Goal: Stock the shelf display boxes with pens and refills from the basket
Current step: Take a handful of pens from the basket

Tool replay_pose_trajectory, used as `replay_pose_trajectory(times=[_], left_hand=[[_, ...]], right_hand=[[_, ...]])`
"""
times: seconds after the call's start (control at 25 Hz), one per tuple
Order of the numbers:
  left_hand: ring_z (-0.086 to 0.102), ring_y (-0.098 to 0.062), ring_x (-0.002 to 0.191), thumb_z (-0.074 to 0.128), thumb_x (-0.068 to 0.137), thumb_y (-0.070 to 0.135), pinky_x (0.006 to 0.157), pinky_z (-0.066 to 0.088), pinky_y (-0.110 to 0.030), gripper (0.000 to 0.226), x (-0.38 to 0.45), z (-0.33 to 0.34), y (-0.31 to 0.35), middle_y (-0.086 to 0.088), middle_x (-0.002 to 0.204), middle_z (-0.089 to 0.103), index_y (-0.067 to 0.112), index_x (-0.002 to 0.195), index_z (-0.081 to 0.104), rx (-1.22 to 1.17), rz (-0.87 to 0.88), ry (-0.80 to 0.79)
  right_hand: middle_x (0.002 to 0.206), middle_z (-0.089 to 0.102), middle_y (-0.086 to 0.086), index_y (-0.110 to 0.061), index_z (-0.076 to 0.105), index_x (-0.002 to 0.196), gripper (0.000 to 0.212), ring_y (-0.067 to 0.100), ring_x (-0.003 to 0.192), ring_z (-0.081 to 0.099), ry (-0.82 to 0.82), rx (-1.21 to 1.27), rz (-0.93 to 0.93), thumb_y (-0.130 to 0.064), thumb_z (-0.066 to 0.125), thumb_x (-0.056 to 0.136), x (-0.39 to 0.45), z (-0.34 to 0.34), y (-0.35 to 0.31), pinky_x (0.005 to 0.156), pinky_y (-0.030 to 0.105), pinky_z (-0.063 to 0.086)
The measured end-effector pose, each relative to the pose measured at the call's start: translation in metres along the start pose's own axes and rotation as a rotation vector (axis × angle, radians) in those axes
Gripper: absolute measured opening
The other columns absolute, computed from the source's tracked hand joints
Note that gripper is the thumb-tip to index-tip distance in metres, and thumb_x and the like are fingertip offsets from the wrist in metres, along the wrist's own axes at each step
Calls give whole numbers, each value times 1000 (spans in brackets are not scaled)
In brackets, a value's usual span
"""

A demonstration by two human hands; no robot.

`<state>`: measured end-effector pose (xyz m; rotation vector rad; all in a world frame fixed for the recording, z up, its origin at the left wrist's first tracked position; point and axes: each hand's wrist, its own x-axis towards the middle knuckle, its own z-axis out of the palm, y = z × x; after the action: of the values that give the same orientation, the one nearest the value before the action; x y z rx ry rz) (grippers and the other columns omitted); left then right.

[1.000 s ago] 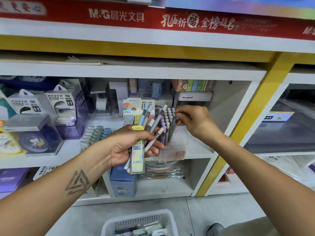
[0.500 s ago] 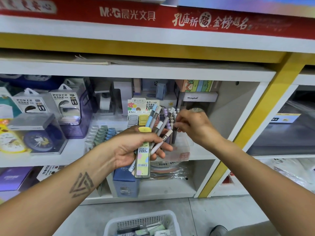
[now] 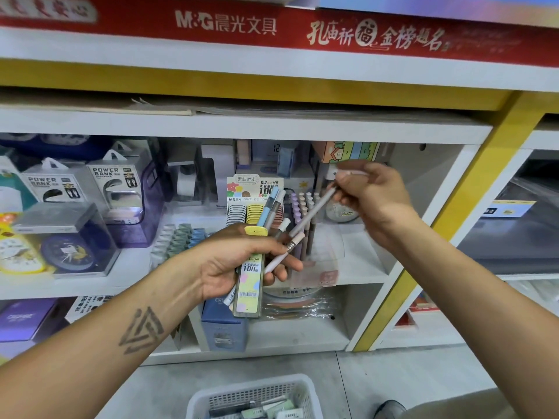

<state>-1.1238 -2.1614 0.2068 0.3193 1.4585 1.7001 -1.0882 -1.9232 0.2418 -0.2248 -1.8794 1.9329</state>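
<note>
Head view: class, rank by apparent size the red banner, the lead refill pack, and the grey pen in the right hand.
1. red banner, largest.
2. lead refill pack, in the left hand.
3. grey pen, held by the right hand; thinner, length roughly similar.

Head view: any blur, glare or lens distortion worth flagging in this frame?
Head view: the right hand and the grey pen it pinches are motion-smeared; the left hand and its lead refill case are sharper, print partly readable. The red banner softens toward the left corner. Wide-angle bending curves the shelf edges. Lighting is even, with faint sheen on the clear power bank boxes.
</note>
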Motion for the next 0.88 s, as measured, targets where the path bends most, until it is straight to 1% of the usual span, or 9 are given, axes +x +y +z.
replay_pose_trajectory(times=[0.08,0.16,0.24,0.36,0.44,0.6,0.68,0.76,0.88], left_hand=[[66,-25,62,70,77,0,47,53,-25,40,-1,-3,0,-34,103,67,-3,116,63,-55,-17,28],[67,-26,62,71,72,-1,49,55,-25,45,-1,-3,1,-34,98,68,-1,116,62,-124,-36,49],[68,-28,64,70,68,-3,50,56,-27,40,-1,-3,1,-33,95,68,1,108,65,-158,-43,70],[69,-27,64,68,71,-4,51,57,-28,22,0,-1,2,-30,89,69,2,91,73,-160,-45,102],[68,-26,62,66,75,-5,49,56,-27,21,0,0,1,-27,84,68,2,94,72,-154,-40,119],[67,-24,60,62,80,-7,48,55,-26,22,0,4,2,-25,81,67,4,99,68,-155,-34,140],[67,-24,60,61,83,-7,47,54,-26,25,1,4,2,-24,82,67,5,104,66,-157,-38,140],[67,-24,60,61,83,-7,48,54,-26,26,2,4,1,-24,82,68,5,106,66,-158,-38,138],[67,-25,62,63,81,-7,49,55,-26,20,2,1,2,-25,83,68,4,93,74,-145,-29,130]], right_hand=[[67,71,11,2,59,105,17,18,55,65,90,-188,-110,-2,68,92,4,-12,-4,57,28,56],[67,70,14,-9,60,95,13,22,57,66,16,-408,-154,-4,71,89,3,-14,0,60,35,59],[71,70,15,-17,60,87,18,24,61,69,-82,-555,-160,-5,73,87,-3,-10,9,66,42,62],[71,70,6,-21,59,84,19,17,66,70,-165,-715,-249,-11,74,88,-11,-10,22,69,38,62],[73,70,3,-22,59,86,17,13,66,69,-141,-757,-281,-14,73,90,-11,-13,26,69,36,62],[75,72,0,-22,60,91,10,10,68,70,10,-785,-349,-17,68,94,-3,-19,28,71,40,61],[77,72,0,-20,61,92,7,12,72,71,-4,-789,-337,-16,66,95,0,-17,31,73,43,61],[76,71,0,-19,60,88,10,11,72,71,-39,-800,-315,-14,66,94,0,-13,35,74,43,60],[74,70,1,-17,60,84,13,12,70,71,-73,-826,-295,-11,66,94,1,-7,36,75,42,61]])
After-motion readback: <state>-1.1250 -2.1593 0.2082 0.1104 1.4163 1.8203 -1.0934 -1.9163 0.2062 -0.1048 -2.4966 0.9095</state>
